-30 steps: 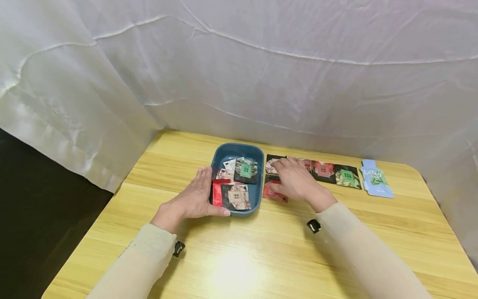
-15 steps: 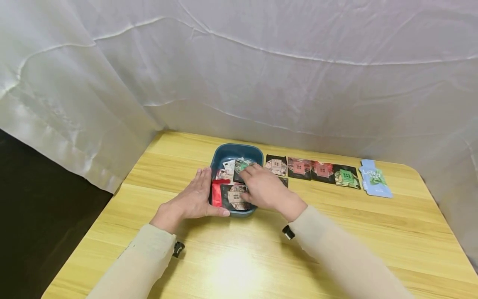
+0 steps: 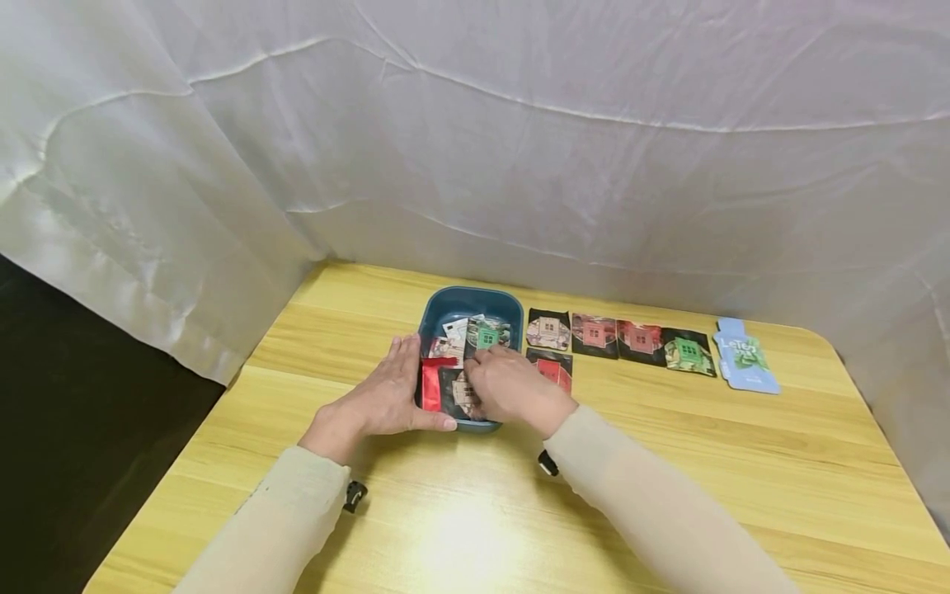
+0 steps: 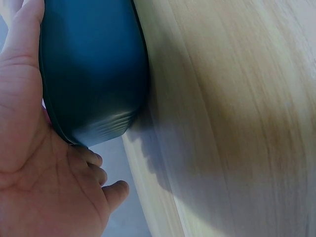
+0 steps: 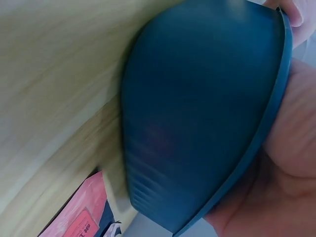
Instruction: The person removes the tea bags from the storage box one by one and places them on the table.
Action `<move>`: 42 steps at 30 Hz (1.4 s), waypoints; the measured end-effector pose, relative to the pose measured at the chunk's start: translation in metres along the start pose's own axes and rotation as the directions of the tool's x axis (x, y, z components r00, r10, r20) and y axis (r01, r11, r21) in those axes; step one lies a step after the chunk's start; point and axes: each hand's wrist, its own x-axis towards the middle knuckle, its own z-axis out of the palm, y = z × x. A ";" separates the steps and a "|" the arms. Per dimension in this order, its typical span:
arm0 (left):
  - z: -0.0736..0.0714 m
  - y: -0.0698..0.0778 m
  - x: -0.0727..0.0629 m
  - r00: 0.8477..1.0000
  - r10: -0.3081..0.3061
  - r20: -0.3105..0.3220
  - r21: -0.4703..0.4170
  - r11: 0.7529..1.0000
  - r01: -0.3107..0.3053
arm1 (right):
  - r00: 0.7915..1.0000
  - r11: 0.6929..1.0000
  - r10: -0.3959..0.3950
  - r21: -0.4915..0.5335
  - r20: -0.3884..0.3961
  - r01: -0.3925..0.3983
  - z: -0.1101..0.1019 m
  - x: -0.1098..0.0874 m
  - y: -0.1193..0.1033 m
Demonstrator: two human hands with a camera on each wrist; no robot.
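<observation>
A dark blue plastic box (image 3: pixel 475 299) holds several square tea sachets. My left hand (image 3: pixel 382 392) rests along its left rim with straight fingers, the thumb at the front corner; the left wrist view shows the palm (image 4: pixel 44 163) against the rim. My right hand (image 3: pixel 512 388) reaches over the right rim into the box, fingertips down at a black sachet with a beige label (image 3: pixel 453 392). Those fingertips are hidden, so I cannot tell whether they pinch it. Behind them lies a green-labelled sachet (image 3: pixel 490 332), and at the left a shiny red packet (image 3: pixel 431 384).
Right of the box, a row of sachets runs along the back: beige-labelled (image 3: pixel 549 329), two red-labelled (image 3: pixel 594 334) and green-labelled (image 3: pixel 690 353). A light blue packet (image 3: pixel 748 363) ends the row. Another red-labelled sachet (image 3: pixel 552 369) lies in front. A pale curtain (image 3: pixel 564 181) hangs behind the wooden table.
My right hand has moved left from the front red-labelled sachet on the table into the box, and its fingers have gone down among the sachets. The left hand has stayed at the rim.
</observation>
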 end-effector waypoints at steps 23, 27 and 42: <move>-0.002 0.000 0.002 1.000 -0.004 0.003 -0.024 1.000 0.004 | 0.999 0.999 -0.014 0.047 0.050 0.012 -0.002 0.010 0.007; -0.002 0.001 0.001 1.000 -0.003 0.001 -0.041 0.999 0.003 | 0.998 0.998 -0.030 0.058 0.056 0.027 -0.005 0.008 0.009; -0.001 0.000 0.000 1.000 0.016 -0.008 -0.026 1.000 -0.016 | 0.976 0.992 -0.052 0.101 -0.210 0.075 0.002 0.005 0.013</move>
